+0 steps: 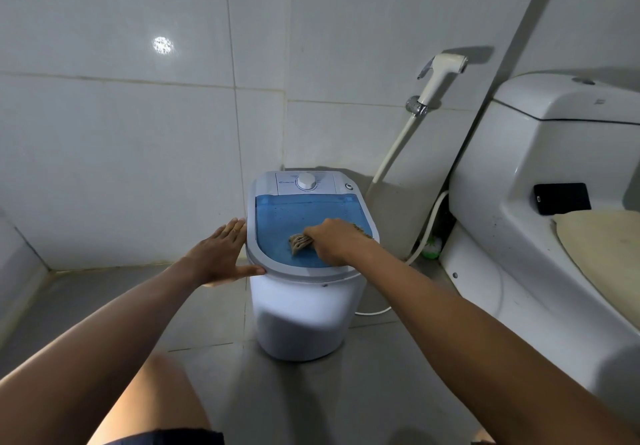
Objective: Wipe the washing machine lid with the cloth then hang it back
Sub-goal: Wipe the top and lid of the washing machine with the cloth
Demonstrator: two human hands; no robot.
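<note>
On top of the little washing machine (304, 309), our right hand (334, 238) grips the cloth (299, 243) against the blue lid (294, 216). Our left hand (221, 254) rests flat and loose on its rim, grey floor tiles (207, 320) underneath, toilet (540, 202) beside us.

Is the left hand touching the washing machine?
Touching. The head view shows the left hand flat against the washing machine's left rim, thumb on its front edge.

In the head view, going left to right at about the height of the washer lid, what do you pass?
Left hand flat against the washing machine's rim → cloth on the blue lid → right hand gripping the cloth → white hose → toilet → black phone.
</note>
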